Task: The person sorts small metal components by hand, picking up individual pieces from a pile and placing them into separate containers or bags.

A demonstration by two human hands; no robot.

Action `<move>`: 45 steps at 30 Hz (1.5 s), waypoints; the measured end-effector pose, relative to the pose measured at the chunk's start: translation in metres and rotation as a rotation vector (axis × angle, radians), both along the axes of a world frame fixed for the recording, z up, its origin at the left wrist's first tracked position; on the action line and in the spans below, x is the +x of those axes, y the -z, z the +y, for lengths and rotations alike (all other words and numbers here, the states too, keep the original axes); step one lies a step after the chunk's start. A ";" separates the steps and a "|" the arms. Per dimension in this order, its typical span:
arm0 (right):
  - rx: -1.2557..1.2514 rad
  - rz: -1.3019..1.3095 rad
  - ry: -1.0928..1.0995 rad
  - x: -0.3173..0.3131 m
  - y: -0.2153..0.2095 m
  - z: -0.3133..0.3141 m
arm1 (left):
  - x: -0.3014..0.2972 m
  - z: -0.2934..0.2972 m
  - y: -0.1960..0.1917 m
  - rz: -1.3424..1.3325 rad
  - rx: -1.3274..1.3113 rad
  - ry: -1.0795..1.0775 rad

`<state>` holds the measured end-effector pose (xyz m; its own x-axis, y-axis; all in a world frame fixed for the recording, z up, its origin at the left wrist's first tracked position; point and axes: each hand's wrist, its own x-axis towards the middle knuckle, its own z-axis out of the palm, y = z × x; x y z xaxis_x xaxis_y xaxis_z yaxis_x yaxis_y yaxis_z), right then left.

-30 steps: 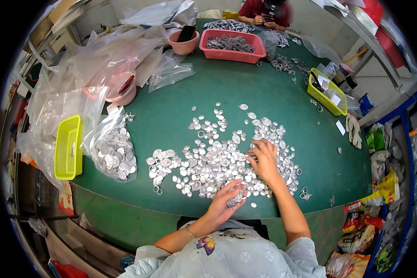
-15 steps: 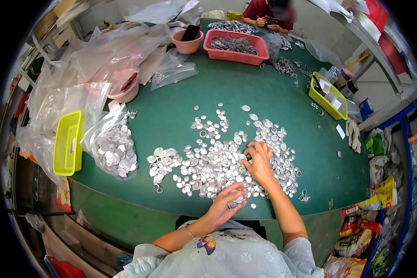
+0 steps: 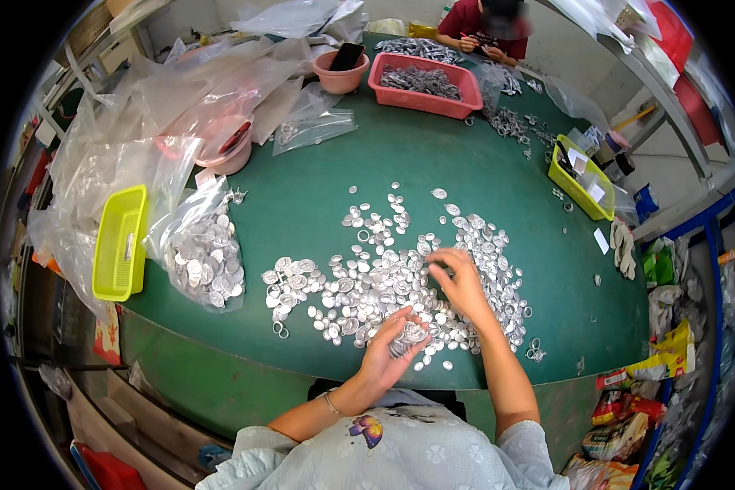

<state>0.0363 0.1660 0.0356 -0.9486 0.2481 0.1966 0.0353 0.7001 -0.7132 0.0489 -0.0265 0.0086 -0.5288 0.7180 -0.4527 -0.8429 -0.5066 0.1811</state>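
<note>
A loose spread of small silver oval metal medals (image 3: pixel 376 282) covers the near middle of the green table. My left hand (image 3: pixel 388 347), palm up at the pile's near edge, is cupped around a handful of the medals (image 3: pixel 410 333). Over the right part of the pile is my right hand (image 3: pixel 462 286), its fingers bent and thumb apart; I see nothing between them. A clear plastic bag (image 3: pixel 196 237) full of larger round silver discs lies left of the pile.
A yellow-green basket (image 3: pixel 120 245) stands at the left edge, a pink bowl (image 3: pixel 230 155) beyond it. Farther back are a pink bowl (image 3: pixel 340 77) with a phone and a pink tray (image 3: pixel 425 102) of metal parts. Another person (image 3: pixel 486 33) works across the table. A yellow-green basket (image 3: pixel 584 192) stands right.
My left hand has turned palm up and lifted slightly, showing more medals in it. My right hand has shifted a little, its fingers straighter. The whole view has shifted slightly.
</note>
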 end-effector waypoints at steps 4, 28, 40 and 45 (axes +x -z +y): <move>0.438 0.013 0.025 -0.029 0.029 0.010 | 0.002 -0.002 0.001 -0.069 0.080 0.080; 0.052 0.063 -0.064 -0.016 -0.002 -0.001 | -0.008 -0.005 -0.005 0.060 0.054 0.133; 0.513 0.120 0.220 -0.022 0.029 0.011 | -0.004 -0.006 -0.001 0.246 0.048 0.175; 0.485 -0.041 0.137 -0.021 0.033 0.003 | -0.004 -0.006 -0.004 0.166 0.014 0.184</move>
<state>0.0151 0.1688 0.0031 -0.9230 0.2603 0.2833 0.1712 0.9373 -0.3034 0.0451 -0.0323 0.0130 -0.4549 0.8146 -0.3599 -0.8804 -0.3507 0.3192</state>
